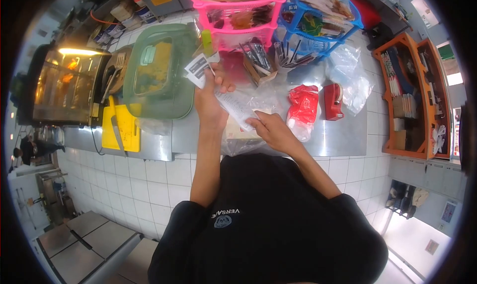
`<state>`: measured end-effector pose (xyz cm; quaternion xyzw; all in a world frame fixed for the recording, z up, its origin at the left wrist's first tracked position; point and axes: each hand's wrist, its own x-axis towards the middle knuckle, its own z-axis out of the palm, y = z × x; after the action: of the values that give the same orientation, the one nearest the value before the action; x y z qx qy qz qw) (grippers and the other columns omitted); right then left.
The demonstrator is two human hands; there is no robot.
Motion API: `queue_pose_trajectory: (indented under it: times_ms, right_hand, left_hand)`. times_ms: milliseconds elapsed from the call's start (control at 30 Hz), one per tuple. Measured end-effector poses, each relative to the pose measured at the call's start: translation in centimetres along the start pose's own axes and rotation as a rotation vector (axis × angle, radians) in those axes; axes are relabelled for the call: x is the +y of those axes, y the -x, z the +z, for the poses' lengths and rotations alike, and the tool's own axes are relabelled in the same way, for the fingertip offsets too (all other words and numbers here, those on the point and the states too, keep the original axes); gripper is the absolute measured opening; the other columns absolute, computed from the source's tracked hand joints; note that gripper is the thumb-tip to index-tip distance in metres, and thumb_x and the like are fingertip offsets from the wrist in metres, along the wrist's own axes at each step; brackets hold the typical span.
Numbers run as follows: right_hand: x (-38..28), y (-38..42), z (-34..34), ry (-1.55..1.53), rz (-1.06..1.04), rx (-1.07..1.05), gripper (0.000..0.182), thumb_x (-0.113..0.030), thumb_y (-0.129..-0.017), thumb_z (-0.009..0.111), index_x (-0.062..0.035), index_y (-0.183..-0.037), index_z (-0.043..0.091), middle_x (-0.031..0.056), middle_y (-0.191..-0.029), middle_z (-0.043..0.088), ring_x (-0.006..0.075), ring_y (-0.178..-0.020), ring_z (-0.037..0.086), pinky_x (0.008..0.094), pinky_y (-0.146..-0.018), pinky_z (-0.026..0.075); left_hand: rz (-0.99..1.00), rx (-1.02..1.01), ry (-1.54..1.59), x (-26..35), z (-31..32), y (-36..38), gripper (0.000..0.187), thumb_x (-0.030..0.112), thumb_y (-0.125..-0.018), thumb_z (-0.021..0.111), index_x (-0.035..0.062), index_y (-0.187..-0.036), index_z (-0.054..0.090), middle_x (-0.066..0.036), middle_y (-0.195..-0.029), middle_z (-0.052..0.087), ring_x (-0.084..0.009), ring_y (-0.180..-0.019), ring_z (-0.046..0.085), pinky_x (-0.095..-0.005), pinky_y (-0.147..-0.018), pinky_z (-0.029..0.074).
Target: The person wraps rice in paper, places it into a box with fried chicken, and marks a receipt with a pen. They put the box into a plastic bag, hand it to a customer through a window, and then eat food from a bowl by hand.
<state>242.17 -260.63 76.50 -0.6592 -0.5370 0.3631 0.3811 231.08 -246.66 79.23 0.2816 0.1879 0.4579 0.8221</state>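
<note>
A long printed paper receipt (pixel 234 107) stretches at a slant between my two hands, above the steel table. My left hand (pixel 212 85) is closed around its upper part, where a dark printed block shows at the end. Its lower end is pinched between the thumb and fingers of my right hand (pixel 271 129). Beneath the receipt lies a clear plastic bag (pixel 238 146) with something pale in it; its contents I cannot make out. Right of my right hand sits a red and white plastic package (pixel 302 107), with a red tape dispenser (pixel 333 102) beside it.
Pink (pixel 238 8) and blue (pixel 318 33) baskets of packets stand at the back, behind a box of wrapped cutlery (pixel 257 60). To the left are a lidded green tub (pixel 186 85), a yellow cutting board (pixel 130 135) with a knife (pixel 118 132), and a lit display warmer (pixel 69 85).
</note>
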Motion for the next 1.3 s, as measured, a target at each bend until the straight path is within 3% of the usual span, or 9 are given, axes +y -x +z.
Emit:
queue_pose_trajectory:
  times_ms: [200, 267, 333, 467, 567, 700, 800, 1133, 1300]
  right_hand:
    - [-0.7, -2.8, -0.8, -0.04, -0.128, 0.229, 0.031, -0.026, -0.094, 0.063, 0.0012, -0.108, 0.062, 0.0142, -0.091, 0.066, 0.0237, -0.083, 0.064, 0.0355, -0.071, 0.047]
    - [-1.6, -4.5, -1.8, -0.126, 0.053, -0.009, 0.027, -0.023, -0.095, 0.063, 0.0007, -0.109, 0.064, 0.0099, -0.095, 0.067, 0.0173, -0.086, 0.063, 0.0309, -0.075, 0.048]
    - [0.9, -6.1, -1.8, -0.392, 0.011, 0.27, 0.025, -0.02, -0.096, 0.062, 0.0001, -0.112, 0.063, 0.0065, -0.097, 0.067, 0.0128, -0.089, 0.06, 0.0281, -0.079, 0.048]
    - [1.6, -7.5, 1.1, -0.738, -0.245, 0.282, 0.02, -0.014, -0.097, 0.06, -0.0011, -0.112, 0.064, 0.0018, -0.099, 0.067, 0.0096, -0.091, 0.059, 0.0272, -0.082, 0.048]
    - [3.2, -7.2, 5.1, -0.314, -0.238, -0.093, 0.017, -0.008, -0.093, 0.06, 0.0006, -0.107, 0.064, 0.0112, -0.103, 0.069, 0.0211, -0.094, 0.064, 0.0321, -0.085, 0.049]
    - [10.8, -8.0, 5.9, 0.261, -0.289, -0.194, 0.02, -0.008, -0.091, 0.053, 0.0018, -0.103, 0.065, 0.0211, -0.103, 0.067, 0.0387, -0.095, 0.064, 0.0421, -0.084, 0.051]
    - [12.1, -7.4, 2.4, 0.81, 0.125, -0.633, 0.026, -0.012, -0.09, 0.05, 0.0033, -0.106, 0.064, 0.0229, -0.103, 0.067, 0.0373, -0.097, 0.065, 0.0448, -0.087, 0.051]
    - [12.6, -3.0, 6.7, 1.05, -0.036, -0.224, 0.049, -0.018, -0.089, 0.053, -0.0018, -0.135, 0.048, 0.0188, -0.126, 0.057, 0.0404, -0.124, 0.048, 0.0534, -0.096, 0.044]
    - [17.1, -0.9, 8.9, 0.317, -0.293, 0.125, 0.051, -0.022, -0.088, 0.054, -0.0096, -0.137, 0.05, 0.0145, -0.141, 0.048, 0.0374, -0.136, 0.036, 0.0557, -0.111, 0.029]
  left_hand:
    - [-0.031, -0.011, -0.306, -1.2, 0.4, 2.2, 0.032, 0.024, -0.106, 0.041, 0.0015, -0.128, 0.047, -0.012, -0.11, 0.063, -0.0177, -0.097, 0.06, -0.0324, -0.088, 0.048]
    - [0.224, -0.083, -0.758, -1.4, -1.1, 2.2, 0.044, 0.032, -0.101, 0.052, 0.0001, -0.131, 0.048, -0.019, -0.135, 0.054, -0.0259, -0.118, 0.057, -0.038, -0.102, 0.043]
    - [0.598, -0.02, -1.34, -0.1, -1.8, 2.9, 0.053, 0.035, -0.095, 0.061, -0.0009, -0.132, 0.048, -0.019, -0.139, 0.051, -0.0278, -0.12, 0.055, -0.0406, -0.103, 0.042]
    - [0.207, 0.148, -1.873, 0.3, -9.5, 5.2, 0.038, 0.027, -0.089, 0.069, -0.0006, -0.114, 0.062, -0.018, -0.116, 0.063, -0.0269, -0.105, 0.061, -0.0392, -0.088, 0.047]
    - [-0.091, 0.167, -1.314, 1.6, -12.3, 5.2, 0.026, 0.021, -0.088, 0.067, -0.001, -0.101, 0.064, -0.014, -0.083, 0.067, -0.0271, -0.077, 0.064, -0.0392, -0.072, 0.049]
    - [0.042, 0.446, -1.418, 3.4, -9.1, 5.0, 0.017, 0.016, -0.088, 0.066, 0.0001, -0.093, 0.065, -0.01, -0.062, 0.059, -0.0239, -0.057, 0.058, -0.0364, -0.058, 0.045]
    - [0.259, 0.404, -1.697, 3.4, -8.0, 6.1, 0.014, 0.015, -0.089, 0.065, 0.0017, -0.094, 0.066, -0.01, -0.063, 0.058, -0.0214, -0.059, 0.058, -0.0346, -0.057, 0.044]
    - [0.101, -0.168, -1.003, -2.4, -3.2, 5.7, 0.018, 0.013, -0.09, 0.064, 0.0009, -0.104, 0.067, -0.011, -0.106, 0.062, -0.0185, -0.096, 0.058, -0.0311, -0.087, 0.044]
    - [0.313, -0.423, -1.426, -8.6, -6.1, 7.0, 0.043, 0.029, -0.086, 0.069, 0.0059, -0.121, 0.062, -0.015, -0.132, 0.052, -0.0339, -0.129, 0.043, -0.0511, -0.111, 0.026]
